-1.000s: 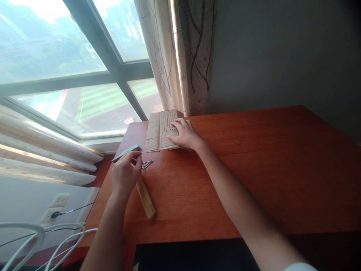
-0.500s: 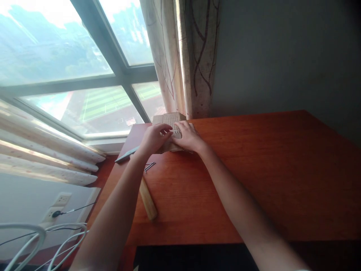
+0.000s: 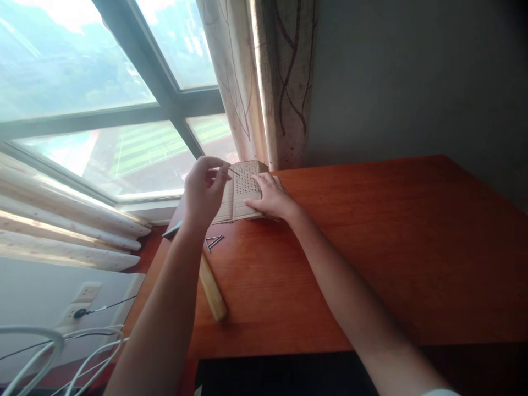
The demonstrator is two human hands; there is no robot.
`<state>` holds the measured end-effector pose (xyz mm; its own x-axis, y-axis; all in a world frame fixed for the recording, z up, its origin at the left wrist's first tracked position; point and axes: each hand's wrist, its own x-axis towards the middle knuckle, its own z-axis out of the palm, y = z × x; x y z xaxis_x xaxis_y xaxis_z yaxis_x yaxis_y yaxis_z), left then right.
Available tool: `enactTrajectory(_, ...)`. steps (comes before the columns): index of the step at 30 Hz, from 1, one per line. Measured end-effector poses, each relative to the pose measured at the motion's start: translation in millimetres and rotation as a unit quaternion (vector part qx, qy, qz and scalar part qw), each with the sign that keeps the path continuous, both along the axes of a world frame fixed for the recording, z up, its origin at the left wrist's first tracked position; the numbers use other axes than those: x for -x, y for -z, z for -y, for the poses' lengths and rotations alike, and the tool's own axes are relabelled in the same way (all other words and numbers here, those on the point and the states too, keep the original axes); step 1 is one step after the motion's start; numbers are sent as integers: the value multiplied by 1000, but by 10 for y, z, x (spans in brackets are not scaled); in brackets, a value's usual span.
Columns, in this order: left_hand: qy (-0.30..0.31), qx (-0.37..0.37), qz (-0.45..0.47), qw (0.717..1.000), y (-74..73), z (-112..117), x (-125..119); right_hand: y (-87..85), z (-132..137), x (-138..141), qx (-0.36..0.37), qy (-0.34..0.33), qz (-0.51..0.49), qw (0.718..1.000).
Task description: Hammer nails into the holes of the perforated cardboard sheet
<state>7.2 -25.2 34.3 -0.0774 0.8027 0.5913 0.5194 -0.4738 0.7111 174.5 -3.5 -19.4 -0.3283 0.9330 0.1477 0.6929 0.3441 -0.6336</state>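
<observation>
A folded piece of cardboard [image 3: 241, 190] dotted with small holes lies at the far left end of the red-brown table [image 3: 371, 247]. My right hand [image 3: 270, 196] rests flat on its near right part, fingers spread. My left hand [image 3: 204, 190] is raised just left of the cardboard and pinches a thin metal nail [image 3: 233, 171] whose tip points toward the holes. A few loose nails [image 3: 213, 241] lie on the table below that hand. A hammer lies there too, its wooden handle [image 3: 212, 289] showing past my left forearm.
A window and patterned curtain [image 3: 272, 82] stand behind the table's far edge. A grey flat bar [image 3: 172, 229] pokes out at the table's left edge. A wall socket [image 3: 80, 308] and white cables [image 3: 61, 346] are at the lower left.
My left hand went from the loose nails to the cardboard, then lifted away with a nail pinched in its fingers. My right hand stayed on the cardboard.
</observation>
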Motion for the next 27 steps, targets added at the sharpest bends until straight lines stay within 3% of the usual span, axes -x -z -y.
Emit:
enactTrajectory(3,-12,19,29,999,-132,226,109,-2,5,-3,-1,-1,-2,1000)
enactTrajectory(5,-27,56,24,998,-123,379,241,-4,4,-6,0,-2,-2,1000)
enactTrajectory(11,-65,163,-149,973,249,730,668,-18,2,-10,6,0,0,1000)
enactTrajectory(16,-78,216,-293,928,530,926,711,-10,-1,-8,1,-2,-1,1000)
enactTrajectory(27,-128,271,-369,880,678,921,677,-3,2,-9,3,-1,-2,1000)
